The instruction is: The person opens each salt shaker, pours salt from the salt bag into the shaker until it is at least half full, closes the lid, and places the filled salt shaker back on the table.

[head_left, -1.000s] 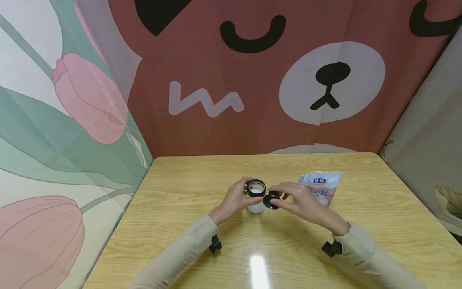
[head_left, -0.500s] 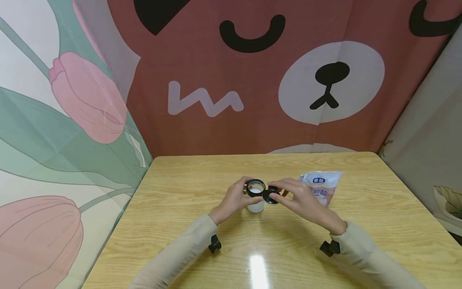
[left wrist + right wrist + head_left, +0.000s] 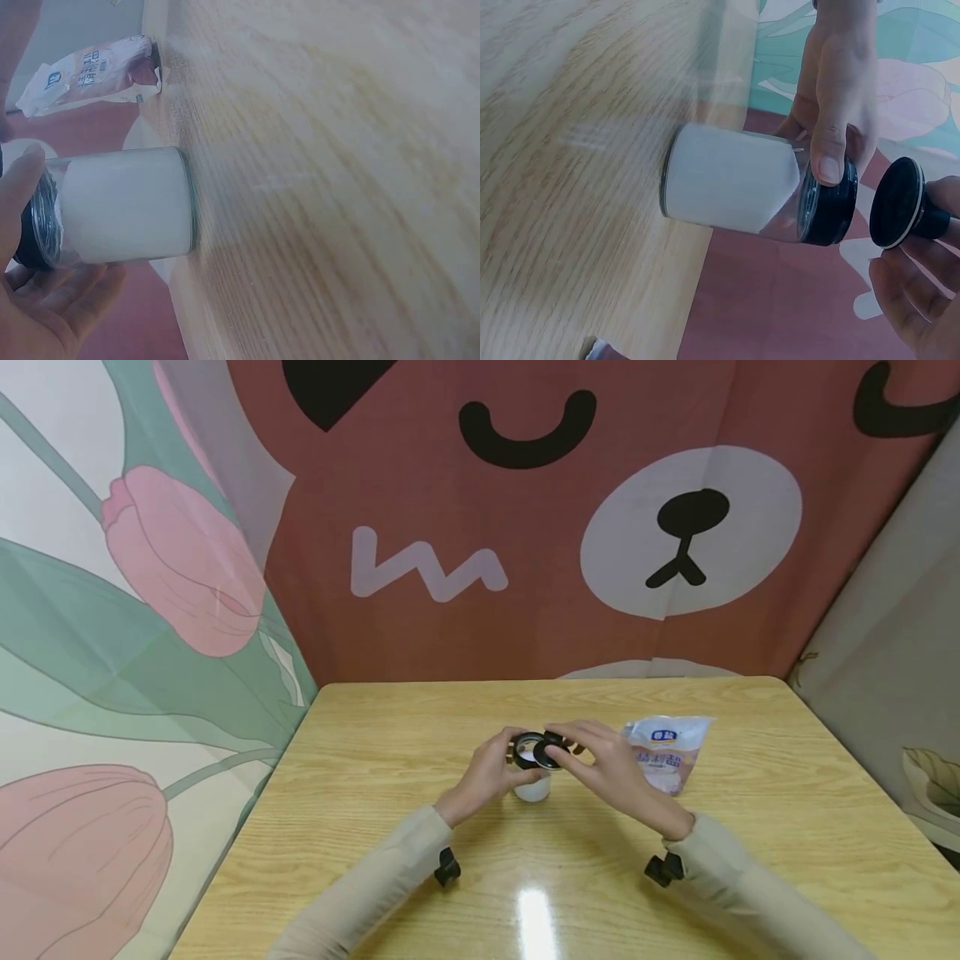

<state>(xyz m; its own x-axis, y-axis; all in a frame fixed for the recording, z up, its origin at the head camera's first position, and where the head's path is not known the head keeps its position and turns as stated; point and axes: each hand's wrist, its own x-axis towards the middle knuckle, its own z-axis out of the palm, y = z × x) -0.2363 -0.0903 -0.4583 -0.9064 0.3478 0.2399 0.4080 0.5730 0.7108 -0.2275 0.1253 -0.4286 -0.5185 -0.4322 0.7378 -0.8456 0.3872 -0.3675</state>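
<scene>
A clear glass jar with a black collar stands on the table, nearly filled with white powder. My left hand grips it around the collar, thumb on the near side and fingers behind. My right hand pinches the knob of a round black lid. In the head view the lid overlaps the right part of the jar's mouth; the right wrist view shows a gap between lid and collar. The powder surface slopes inside the glass. Some right fingers are hidden behind the lid in the head view.
A white and pink printed plastic bag stands on the wooden table, right of and behind the jar. A curtain with a bear print hangs behind the table's far edge. Small black cameras sit on both wrists.
My right hand has carried the lid left and slightly up, from beside the jar to over the right part of its mouth. The left hand and jar have stayed in place.
</scene>
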